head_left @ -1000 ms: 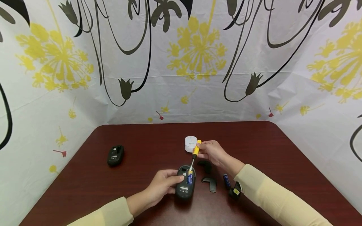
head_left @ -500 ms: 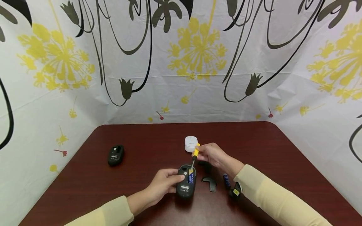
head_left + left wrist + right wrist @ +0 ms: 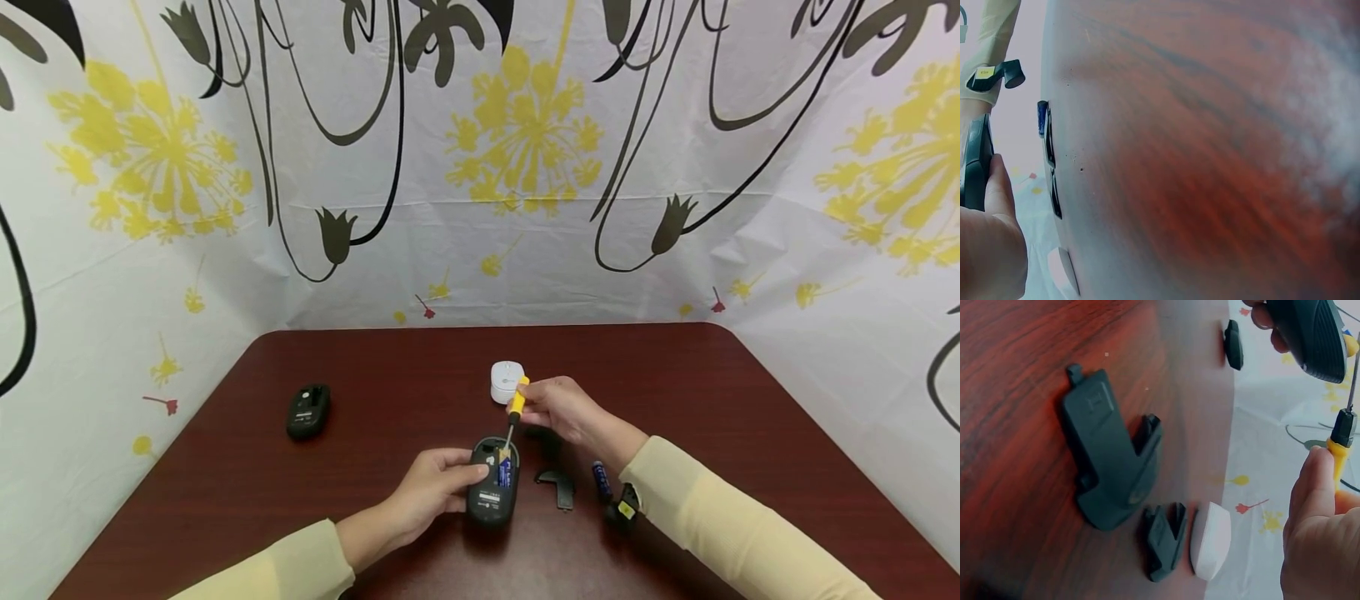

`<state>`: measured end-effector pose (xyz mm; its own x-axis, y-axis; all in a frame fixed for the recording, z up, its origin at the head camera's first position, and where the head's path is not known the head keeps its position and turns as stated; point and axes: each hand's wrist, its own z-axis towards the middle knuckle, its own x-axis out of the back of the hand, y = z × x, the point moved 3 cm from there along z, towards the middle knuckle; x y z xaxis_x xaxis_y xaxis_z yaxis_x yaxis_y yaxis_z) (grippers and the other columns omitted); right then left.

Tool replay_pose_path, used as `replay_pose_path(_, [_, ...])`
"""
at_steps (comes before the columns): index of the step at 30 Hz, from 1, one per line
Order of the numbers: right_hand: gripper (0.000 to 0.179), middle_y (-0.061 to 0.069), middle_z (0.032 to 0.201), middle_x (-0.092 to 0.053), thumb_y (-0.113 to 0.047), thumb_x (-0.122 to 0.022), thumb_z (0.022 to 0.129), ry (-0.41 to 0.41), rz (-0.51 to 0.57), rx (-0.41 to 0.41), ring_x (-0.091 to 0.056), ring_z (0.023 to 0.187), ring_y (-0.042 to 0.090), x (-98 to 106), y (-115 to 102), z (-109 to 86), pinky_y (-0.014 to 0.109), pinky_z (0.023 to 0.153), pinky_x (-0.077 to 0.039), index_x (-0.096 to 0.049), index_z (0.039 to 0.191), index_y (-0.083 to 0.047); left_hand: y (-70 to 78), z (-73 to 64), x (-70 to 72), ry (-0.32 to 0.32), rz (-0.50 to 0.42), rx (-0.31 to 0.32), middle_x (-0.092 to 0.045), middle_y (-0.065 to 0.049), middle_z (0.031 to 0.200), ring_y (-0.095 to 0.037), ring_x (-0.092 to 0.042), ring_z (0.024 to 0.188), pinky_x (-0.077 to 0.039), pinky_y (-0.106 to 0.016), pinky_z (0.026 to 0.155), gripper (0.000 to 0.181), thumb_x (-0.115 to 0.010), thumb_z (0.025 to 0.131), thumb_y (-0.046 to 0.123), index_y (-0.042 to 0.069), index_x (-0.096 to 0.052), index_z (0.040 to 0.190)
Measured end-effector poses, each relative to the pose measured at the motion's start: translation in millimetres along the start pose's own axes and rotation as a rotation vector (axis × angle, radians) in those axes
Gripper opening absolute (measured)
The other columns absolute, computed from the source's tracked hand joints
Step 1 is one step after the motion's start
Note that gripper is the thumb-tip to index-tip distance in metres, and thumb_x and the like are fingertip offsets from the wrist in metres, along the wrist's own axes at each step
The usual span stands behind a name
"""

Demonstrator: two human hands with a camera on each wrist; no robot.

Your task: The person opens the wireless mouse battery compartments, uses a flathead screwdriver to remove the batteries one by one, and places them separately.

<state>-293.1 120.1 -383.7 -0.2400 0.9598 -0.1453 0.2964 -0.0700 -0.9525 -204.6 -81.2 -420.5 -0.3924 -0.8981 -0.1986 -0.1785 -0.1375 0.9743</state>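
My left hand (image 3: pixel 433 490) holds a black computer mouse (image 3: pixel 491 507) underside up, thumb on its edge. Inside the mouse's uncovered battery slot lies a blue-and-gold battery (image 3: pixel 504 475). My right hand (image 3: pixel 561 408) pinches the yellow handle of a screwdriver (image 3: pixel 518 401). Its metal shaft slants down to the battery's upper end; exact contact is too small to tell. In the right wrist view, the mouse (image 3: pixel 1313 337) partly hides the screwdriver's tip. The left wrist view shows the mouse (image 3: pixel 975 165) side-on, so its slot is hidden there.
A black battery cover (image 3: pixel 1107 450) and a second cover (image 3: pixel 1163 544) lie right of the mouse. Near the right sleeve is a loose blue battery (image 3: pixel 601 480). A white rounded box (image 3: pixel 506 382) stands behind the hands. Another black mouse (image 3: pixel 308 412) lies at left.
The right hand and screwdriver have dipped slightly toward the mouse, then risen a touch. The mouse has shifted very little in the left hand.
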Motion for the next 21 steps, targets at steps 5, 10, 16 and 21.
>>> replay_pose_path(5, [0.042,0.015,0.093,-0.068,-0.011,-0.051,0.101,-0.012,0.015,0.03,-0.069,0.08,0.017,1,-8,-2.1,0.029,0.076,-0.057,-0.042,0.13,0.018,2.5,-0.5,0.0,-0.002,0.004,0.009,-0.068,-0.017,0.104,-0.024,-0.068,0.089,-0.058,-0.04,0.076,0.039,-0.064,0.093,0.014,-0.013,-0.058,0.121])
replay_pose_path(10, [0.038,0.012,0.095,-0.069,-0.013,-0.052,0.101,-0.049,0.016,0.094,-0.068,0.084,0.017,3,-17,-6.4,0.033,0.081,-0.056,-0.043,0.126,0.014,4.4,-1.3,-0.3,0.0,-0.001,0.017,-0.068,-0.017,0.104,-0.024,-0.068,0.089,-0.058,-0.039,0.077,0.04,-0.064,0.093,0.014,-0.013,-0.057,0.122])
replay_pose_path(16, [0.031,0.012,0.1,-0.068,-0.015,-0.053,0.101,-0.086,0.038,0.171,-0.068,0.089,0.018,9,-31,-12.3,0.031,0.083,-0.056,-0.047,0.121,0.009,5.4,-1.4,-0.1,0.009,-0.004,0.015,-0.068,-0.018,0.104,-0.024,-0.068,0.088,-0.058,-0.04,0.077,0.04,-0.064,0.093,0.013,-0.014,-0.057,0.122])
replay_pose_path(21, [0.029,0.013,0.104,-0.068,-0.015,-0.053,0.101,-0.077,0.043,0.203,-0.067,0.093,0.018,18,-41,-15.3,0.031,0.083,-0.056,-0.048,0.121,0.006,5.5,-2.2,0.7,0.011,-0.006,0.017,-0.068,-0.018,0.105,-0.024,-0.068,0.089,-0.058,-0.039,0.077,0.04,-0.064,0.093,0.013,-0.014,-0.056,0.122])
